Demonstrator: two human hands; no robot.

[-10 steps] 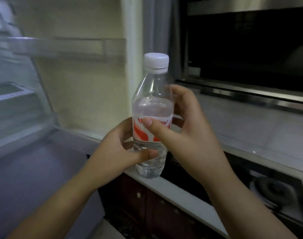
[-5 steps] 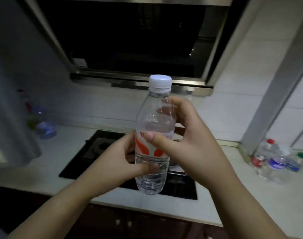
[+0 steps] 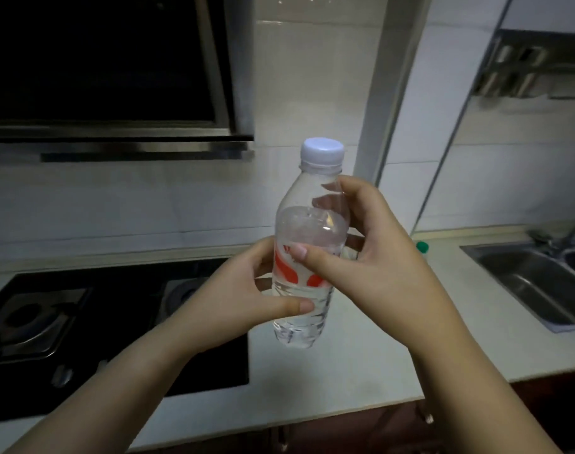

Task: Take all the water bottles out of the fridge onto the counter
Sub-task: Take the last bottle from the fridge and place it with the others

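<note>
Clear water bottle (image 3: 307, 257), held by both hands' fingers (image 3: 299, 306), now nearer sink (image 3: 525, 283).

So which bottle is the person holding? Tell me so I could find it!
Look above the pale counter, between the black stove and the steel sink. The left hand and right hand hold one clear water bottle upright in the air. It has a white cap and a red-and-white label.

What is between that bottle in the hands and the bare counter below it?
Nothing visible. The water bottle, gripped by the left hand and right hand, hangs over bare counter between the stove and sink.
</note>
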